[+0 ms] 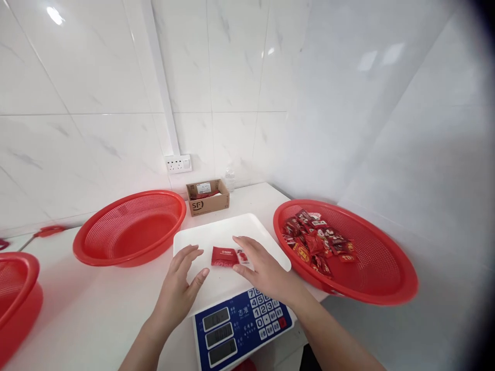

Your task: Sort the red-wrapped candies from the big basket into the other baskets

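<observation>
A digital counting scale with a white pan stands before me. Two small packets lie on the pan: a red one with white print, and a white-and-red one partly hidden by my right hand. To the left of the red packet, my left hand hovers over the pan, thumb and fingers apart, holding nothing. My right hand is at the right of the packets, fingers spread from the thumb; whether it touches the white-and-red packet cannot be made out. The scale's blue panel has displays and number keys.
At the right, a red basket holds several red snack packets. Another red basket stands left of the pan, and part of a third shows at the left edge. A cardboard box sits near the wall below a socket.
</observation>
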`<action>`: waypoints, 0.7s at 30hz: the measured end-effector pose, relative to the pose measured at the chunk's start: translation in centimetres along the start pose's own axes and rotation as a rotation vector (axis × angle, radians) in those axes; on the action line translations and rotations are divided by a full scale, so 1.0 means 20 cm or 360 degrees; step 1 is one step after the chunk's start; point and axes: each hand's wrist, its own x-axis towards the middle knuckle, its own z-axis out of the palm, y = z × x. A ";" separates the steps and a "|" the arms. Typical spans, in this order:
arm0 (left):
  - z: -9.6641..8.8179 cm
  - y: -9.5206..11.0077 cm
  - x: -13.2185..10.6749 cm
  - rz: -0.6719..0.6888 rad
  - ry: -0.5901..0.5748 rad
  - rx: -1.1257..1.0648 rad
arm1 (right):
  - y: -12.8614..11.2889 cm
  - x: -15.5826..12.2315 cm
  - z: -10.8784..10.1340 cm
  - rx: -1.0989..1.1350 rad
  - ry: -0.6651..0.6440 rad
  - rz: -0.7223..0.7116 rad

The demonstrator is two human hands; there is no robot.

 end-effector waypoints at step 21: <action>0.14 -0.13 0.13 0.0563 -0.0797 0.0249 | 0.45 -0.16 -0.62 -0.0606 -0.0117 0.0855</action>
